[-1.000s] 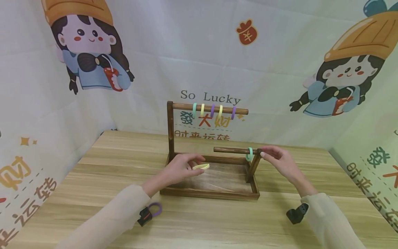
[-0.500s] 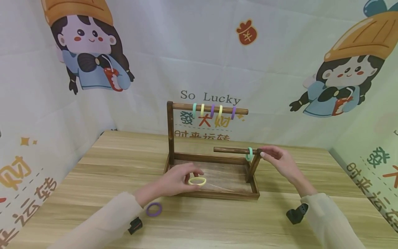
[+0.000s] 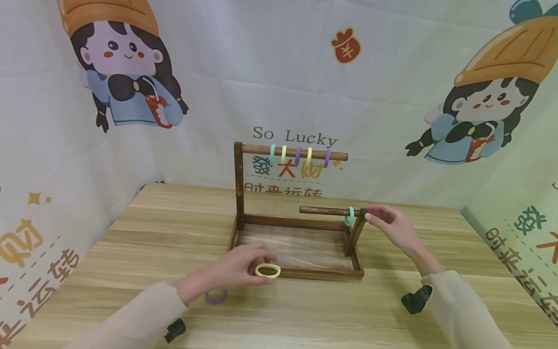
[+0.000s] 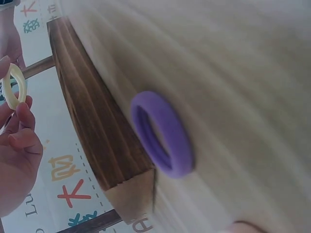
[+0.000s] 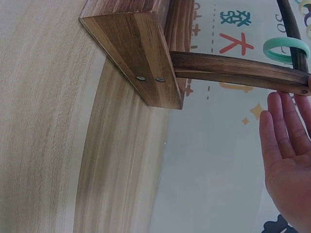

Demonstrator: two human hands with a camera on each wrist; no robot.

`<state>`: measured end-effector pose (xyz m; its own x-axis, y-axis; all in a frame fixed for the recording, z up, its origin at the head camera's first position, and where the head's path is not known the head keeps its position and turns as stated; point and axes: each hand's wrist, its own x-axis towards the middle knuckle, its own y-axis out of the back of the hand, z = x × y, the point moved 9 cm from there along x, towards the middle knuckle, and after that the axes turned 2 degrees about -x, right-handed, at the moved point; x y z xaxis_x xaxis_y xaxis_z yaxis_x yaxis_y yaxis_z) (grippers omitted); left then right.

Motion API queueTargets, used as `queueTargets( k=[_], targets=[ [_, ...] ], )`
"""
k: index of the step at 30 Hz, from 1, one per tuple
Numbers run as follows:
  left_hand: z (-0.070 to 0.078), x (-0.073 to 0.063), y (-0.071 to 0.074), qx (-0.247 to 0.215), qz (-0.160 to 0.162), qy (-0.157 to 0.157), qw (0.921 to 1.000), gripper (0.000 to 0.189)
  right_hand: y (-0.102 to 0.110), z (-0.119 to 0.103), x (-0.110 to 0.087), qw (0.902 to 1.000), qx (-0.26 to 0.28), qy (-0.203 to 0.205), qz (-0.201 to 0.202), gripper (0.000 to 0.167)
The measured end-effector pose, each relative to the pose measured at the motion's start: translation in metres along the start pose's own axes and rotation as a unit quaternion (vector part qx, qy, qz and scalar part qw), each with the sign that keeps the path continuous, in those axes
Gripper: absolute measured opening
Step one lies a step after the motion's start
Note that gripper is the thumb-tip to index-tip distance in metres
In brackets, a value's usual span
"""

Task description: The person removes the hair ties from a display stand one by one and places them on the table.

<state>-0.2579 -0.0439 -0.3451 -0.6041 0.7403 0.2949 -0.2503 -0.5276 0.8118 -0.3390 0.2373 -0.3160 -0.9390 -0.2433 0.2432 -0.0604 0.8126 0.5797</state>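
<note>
five rings [image 3: 298, 154] hang on the high bar [image 3: 259, 149] of a wooden rack [image 3: 239, 184], and one mint green ring [image 5: 268, 52] hangs on the low bar [image 3: 322, 211]. the left hand [image 3: 237, 264], its fingers bent, pinches a yellow ring [image 3: 272, 277] in the air by the front edge of the tray [image 3: 314, 275]. a purple ring [image 4: 170, 126] lies on the surface [image 3: 305, 315] near that wrist. the right hand [image 3: 394, 230] pinches the top of the short post [image 3: 355, 235], its other fingers mostly straight.

The held ring [image 3: 268, 277] is pale yellow, the loose ring [image 4: 177, 134] purple, the wooden rack [image 3: 318, 274] dark brown, the surface [image 3: 327, 315] tan with streaked grain.
</note>
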Motion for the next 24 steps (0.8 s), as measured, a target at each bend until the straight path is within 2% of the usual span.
queueTargets(
  k=[7, 12, 20, 24],
  targets=[
    [-0.004, -0.014, -0.009, -0.023, -0.027, 0.035, 0.9988, 0.038, 0.000, -0.001, 0.000, 1.0000, 0.007, 0.007, -0.003, 0.041],
    [-0.004, -0.021, -0.014, -0.011, -0.039, 0.044, 0.9982, 0.039, 0.001, -0.002, 0.000, 0.9999, 0.001, 0.013, 0.000, 0.042],
    [-0.008, -0.032, -0.022, -0.017, -0.062, 0.068, 0.9956, 0.041, 0.000, -0.002, 0.000, 0.9999, 0.002, 0.013, 0.000, 0.043],
    [-0.012, -0.036, -0.028, 0.001, -0.079, 0.068, 0.9945, 0.039, 0.000, -0.002, -0.001, 0.9999, 0.000, 0.014, -0.001, 0.044]
  ],
)
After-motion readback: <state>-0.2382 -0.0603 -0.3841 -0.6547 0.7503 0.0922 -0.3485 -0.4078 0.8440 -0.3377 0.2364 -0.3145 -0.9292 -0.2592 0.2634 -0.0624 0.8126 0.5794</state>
